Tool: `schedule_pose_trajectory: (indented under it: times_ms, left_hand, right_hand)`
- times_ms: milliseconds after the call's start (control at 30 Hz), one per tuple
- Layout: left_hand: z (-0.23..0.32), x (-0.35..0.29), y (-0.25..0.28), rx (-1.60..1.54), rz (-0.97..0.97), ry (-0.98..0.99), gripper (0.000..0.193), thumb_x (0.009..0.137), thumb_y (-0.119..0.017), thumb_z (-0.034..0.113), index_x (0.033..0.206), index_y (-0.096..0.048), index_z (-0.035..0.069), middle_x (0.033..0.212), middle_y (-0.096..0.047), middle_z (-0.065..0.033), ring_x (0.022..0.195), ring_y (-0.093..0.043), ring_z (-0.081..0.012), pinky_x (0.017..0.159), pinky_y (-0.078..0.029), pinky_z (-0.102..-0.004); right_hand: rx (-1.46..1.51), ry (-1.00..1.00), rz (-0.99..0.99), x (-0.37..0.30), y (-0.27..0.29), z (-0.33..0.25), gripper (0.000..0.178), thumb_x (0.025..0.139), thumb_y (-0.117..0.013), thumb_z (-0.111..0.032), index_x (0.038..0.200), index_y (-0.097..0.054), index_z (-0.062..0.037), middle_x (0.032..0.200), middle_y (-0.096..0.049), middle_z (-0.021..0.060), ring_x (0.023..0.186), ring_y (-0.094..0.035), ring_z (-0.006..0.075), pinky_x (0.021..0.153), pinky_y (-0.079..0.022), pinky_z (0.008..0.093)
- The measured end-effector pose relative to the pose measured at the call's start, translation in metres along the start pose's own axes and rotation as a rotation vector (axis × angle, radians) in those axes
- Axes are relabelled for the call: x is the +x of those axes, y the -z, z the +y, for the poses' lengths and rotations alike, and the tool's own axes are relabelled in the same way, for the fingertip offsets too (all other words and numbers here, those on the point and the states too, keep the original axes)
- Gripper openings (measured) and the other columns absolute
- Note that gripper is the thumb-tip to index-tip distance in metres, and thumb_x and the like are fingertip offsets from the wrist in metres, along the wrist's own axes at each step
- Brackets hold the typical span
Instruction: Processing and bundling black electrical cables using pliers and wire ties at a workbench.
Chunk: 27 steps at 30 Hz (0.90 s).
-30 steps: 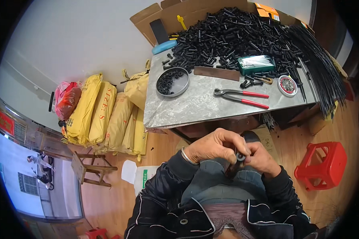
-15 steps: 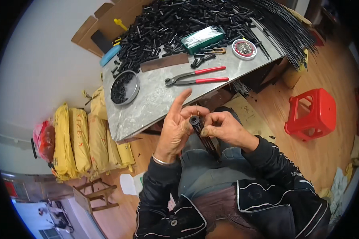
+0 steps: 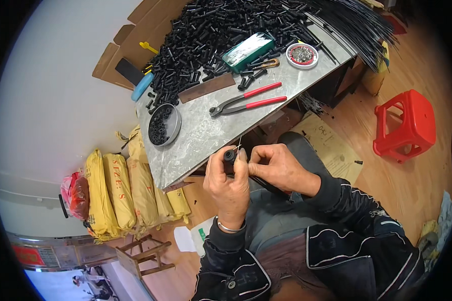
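My left hand [image 3: 227, 188] is closed around a black round hub [image 3: 229, 156] with a hole in its end. Slender black rods [image 3: 272, 186], like umbrella ribs, trail back from it under my right hand, towards my lap. A thin pale wire [image 3: 239, 144] sticks up by the left fingertips. Right beside the hub, my right hand [image 3: 285, 169] has thumb and fingers pressed together in a pinch; whatever lies between them is hidden. Both hands are over my lap, just off the table's near edge.
On the grey table [image 3: 198, 131] lie red-handled pincers [image 3: 248, 99], a dish of black rings [image 3: 164, 125], a green box [image 3: 248, 52], a bowl of small metal pieces [image 3: 302, 55] and heaped black tubes [image 3: 211, 37]. A red stool [image 3: 406, 125] stands right; yellow sacks [image 3: 119, 193] left.
The hub has tilted, with its end turned left. My left index finger, raised before, has come down and curled around it. The right hand still pinches alongside. The view has shifted slightly.
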<state>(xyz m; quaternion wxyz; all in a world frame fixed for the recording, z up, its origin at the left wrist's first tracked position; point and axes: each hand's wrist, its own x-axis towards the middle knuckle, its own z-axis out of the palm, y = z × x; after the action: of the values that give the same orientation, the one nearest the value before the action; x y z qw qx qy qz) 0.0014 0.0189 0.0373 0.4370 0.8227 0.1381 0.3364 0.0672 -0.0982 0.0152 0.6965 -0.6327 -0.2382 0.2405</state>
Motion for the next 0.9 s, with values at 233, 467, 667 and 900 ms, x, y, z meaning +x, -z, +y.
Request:
schedule_pose_trajectory:
  times_ms: [233, 467, 667, 900]
  left_hand:
    - [0.003, 0.0, 0.015, -0.162, -0.089, 0.116, 0.013, 0.092, -0.061, 0.009, 0.1, -0.059, -0.002, 0.084, -0.063, -0.0059, 0.073, -0.062, -0.0111, 0.066, -0.049, -0.0222]
    - [0.005, 0.006, 0.033, -0.26, -0.303, 0.151, 0.018, 0.093, -0.061, 0.016, 0.103, -0.058, 0.001, 0.09, -0.058, -0.003, 0.081, -0.053, -0.0092, 0.073, -0.043, -0.0225]
    - [0.002, 0.011, 0.04, -0.48, -0.51, 0.198, 0.027, 0.092, -0.064, 0.026, 0.103, -0.057, 0.002, 0.092, -0.05, -0.0019, 0.079, -0.048, -0.0091, 0.072, -0.041, -0.0215]
    - [-0.014, 0.017, 0.04, -0.546, -0.647, 0.11, 0.032, 0.09, -0.065, 0.034, 0.094, -0.058, 0.004, 0.097, -0.047, -0.0046, 0.086, -0.047, -0.0113, 0.066, -0.042, -0.0213]
  right_hand:
    - [-0.288, 0.091, -0.026, 0.003, 0.007, -0.012, 0.018, 0.083, -0.07, -0.015, 0.084, -0.062, 0.0019, 0.073, -0.064, 0.0029, 0.065, -0.058, 0.0085, 0.057, -0.046, 0.0268]
    - [-0.02, 0.078, -0.216, 0.008, 0.01, 0.008, 0.019, 0.088, -0.066, -0.016, 0.089, -0.064, 0.003, 0.075, -0.063, 0.0032, 0.072, -0.057, 0.0077, 0.066, -0.048, 0.0251]
    - [-0.013, 0.041, -0.268, 0.004, 0.011, 0.003, 0.021, 0.088, -0.066, -0.019, 0.086, -0.064, 0.0023, 0.069, -0.06, 0.0037, 0.066, -0.051, 0.007, 0.06, -0.044, 0.026]
    - [-0.003, 0.03, -0.261, 0.006, 0.012, 0.003, 0.025, 0.085, -0.067, -0.022, 0.084, -0.065, 0.0021, 0.064, -0.058, 0.0052, 0.064, -0.048, 0.0079, 0.059, -0.043, 0.0288]
